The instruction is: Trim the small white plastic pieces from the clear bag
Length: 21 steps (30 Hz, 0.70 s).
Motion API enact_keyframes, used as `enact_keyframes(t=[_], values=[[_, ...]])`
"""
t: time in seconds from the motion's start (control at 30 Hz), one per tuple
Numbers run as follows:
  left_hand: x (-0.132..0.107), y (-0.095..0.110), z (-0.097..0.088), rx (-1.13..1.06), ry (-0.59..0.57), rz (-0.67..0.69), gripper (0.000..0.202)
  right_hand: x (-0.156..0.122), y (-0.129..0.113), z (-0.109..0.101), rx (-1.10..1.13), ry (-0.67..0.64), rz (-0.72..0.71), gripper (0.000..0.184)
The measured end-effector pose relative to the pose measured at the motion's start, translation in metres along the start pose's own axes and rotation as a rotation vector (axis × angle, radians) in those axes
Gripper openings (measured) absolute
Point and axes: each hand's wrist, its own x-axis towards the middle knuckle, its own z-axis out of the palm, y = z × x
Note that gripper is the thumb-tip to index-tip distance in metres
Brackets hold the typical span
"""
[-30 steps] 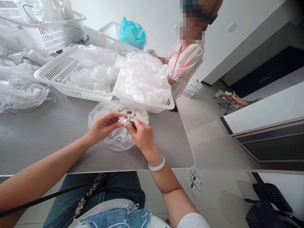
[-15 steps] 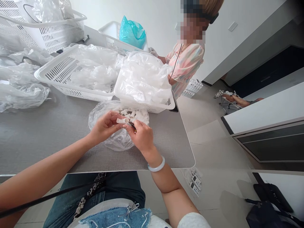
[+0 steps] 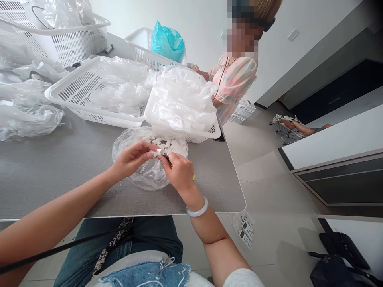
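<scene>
A short white plastic tube [image 3: 157, 152] is pinched between the thumb and fingers of my left hand [image 3: 131, 158], its open end facing right. Close against that end, my right hand [image 3: 179, 169] is closed around a slim dark tool [image 3: 165, 157]. Its grip is mostly covered by my fingers; a bit of yellow shows beyond the palm, and I cannot make out its exact kind. Under both hands lies an open clear plastic bag [image 3: 151, 177] on the table, holding several similar loose white tubes [image 3: 167, 144].
Beyond the bag, a white basket [image 3: 191, 135] and a wider basket [image 3: 104, 116] hold clear plastic bags. More bags [image 3: 30, 123] lie left on the grey table [image 3: 60, 167]. A co-worker [image 3: 235, 81] stands past the table's right end, near a teal bag [image 3: 168, 42].
My left fingers now cover more of the tube, and its open end shows on the right. The yellow part of the tool has come into sight beside my right palm.
</scene>
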Motion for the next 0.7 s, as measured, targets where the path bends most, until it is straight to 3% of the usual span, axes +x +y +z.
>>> enact_keyframes(t=[0.4,0.7], values=[[0.0011,0.0027,-0.0046,0.091,-0.043,0.025,0.035,0.0012,-0.0008,-0.0031,0.04,-0.089,0.049,0.06],[0.005,0.0012,-0.0054,-0.334,-0.108,-0.229,0.037,0.0039,0.0005,-0.0057,0.065,-0.158,0.078,0.056]])
